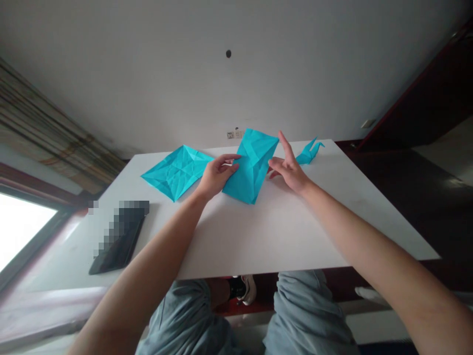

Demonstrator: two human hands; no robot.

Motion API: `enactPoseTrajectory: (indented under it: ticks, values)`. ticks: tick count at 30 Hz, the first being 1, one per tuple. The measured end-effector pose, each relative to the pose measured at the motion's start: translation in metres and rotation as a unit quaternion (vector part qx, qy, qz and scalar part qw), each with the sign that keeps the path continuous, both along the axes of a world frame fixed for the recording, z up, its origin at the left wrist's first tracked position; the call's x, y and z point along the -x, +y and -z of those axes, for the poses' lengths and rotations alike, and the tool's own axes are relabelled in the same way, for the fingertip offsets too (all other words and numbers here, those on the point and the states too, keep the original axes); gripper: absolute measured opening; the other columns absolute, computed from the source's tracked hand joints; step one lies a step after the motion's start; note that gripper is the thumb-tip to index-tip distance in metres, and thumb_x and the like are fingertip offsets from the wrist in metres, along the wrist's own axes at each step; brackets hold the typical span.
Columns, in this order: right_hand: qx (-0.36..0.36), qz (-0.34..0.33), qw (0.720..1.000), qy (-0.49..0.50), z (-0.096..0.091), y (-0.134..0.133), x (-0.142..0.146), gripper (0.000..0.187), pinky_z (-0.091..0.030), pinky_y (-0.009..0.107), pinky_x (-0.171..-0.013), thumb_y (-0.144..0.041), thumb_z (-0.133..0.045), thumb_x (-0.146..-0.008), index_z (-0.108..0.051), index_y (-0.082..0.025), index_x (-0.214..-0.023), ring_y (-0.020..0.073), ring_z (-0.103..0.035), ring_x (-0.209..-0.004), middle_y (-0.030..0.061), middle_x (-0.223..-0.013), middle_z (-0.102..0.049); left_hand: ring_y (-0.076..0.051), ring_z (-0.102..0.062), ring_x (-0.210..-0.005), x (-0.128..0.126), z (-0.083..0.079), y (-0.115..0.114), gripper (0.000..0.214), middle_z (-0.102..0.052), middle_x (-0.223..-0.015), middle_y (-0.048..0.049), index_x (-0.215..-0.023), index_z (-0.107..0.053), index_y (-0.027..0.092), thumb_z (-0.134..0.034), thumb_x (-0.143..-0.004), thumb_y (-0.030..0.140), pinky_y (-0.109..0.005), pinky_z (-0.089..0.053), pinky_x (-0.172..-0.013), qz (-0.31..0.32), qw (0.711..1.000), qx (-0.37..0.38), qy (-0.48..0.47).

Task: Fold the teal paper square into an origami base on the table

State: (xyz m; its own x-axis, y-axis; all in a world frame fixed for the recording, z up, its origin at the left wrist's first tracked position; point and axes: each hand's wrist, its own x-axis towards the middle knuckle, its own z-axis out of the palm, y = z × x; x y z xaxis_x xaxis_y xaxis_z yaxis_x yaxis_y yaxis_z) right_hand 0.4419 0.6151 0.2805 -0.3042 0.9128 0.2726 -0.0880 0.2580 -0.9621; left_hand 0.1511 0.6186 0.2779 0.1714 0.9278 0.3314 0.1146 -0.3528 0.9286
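Observation:
A creased sheet of turquoise origami paper [251,165] is held up just above the table, tilted, with folds running across its face. My left hand [218,175] pinches its left edge between thumb and fingers. At the paper's right edge is my right hand [290,167], its fingers apart and the index finger stretched up beside the top right corner. The thumb tip meets the edge; whether the fingers behind touch the paper, I cannot tell. Left of it, a second turquoise sheet [175,172] lies opened out with many crease lines. A folded turquoise paper crane [310,154] stands behind my right hand.
Everything rests on a white table [258,236]. A dark flat device [120,244], partly pixelated, lies at the left. Beyond the far edge rises a plain wall with sockets [234,134]. A curtain [48,128] and a window are on the left.

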Motion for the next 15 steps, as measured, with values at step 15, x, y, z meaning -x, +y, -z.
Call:
enactPoseTrajectory:
  ticks: [15]
  values:
    - [-0.044, 0.015, 0.998, -0.052, 0.004, -0.002, 0.013, 0.08, -0.059, 0.038, -0.079, -0.068, -0.102, -0.082, -0.076, -0.032, -0.149, 0.0209, -0.065, -0.086, 0.0014, -0.104, -0.076, -0.025, -0.082, -0.101, -0.008, -0.002, -0.01, 0.076, -0.088, -0.117, -0.0092, -0.147, -0.084, 0.022, -0.107, -0.081, 0.051, -0.038, -0.072, -0.089, 0.061, 0.995, 0.069, -0.042]
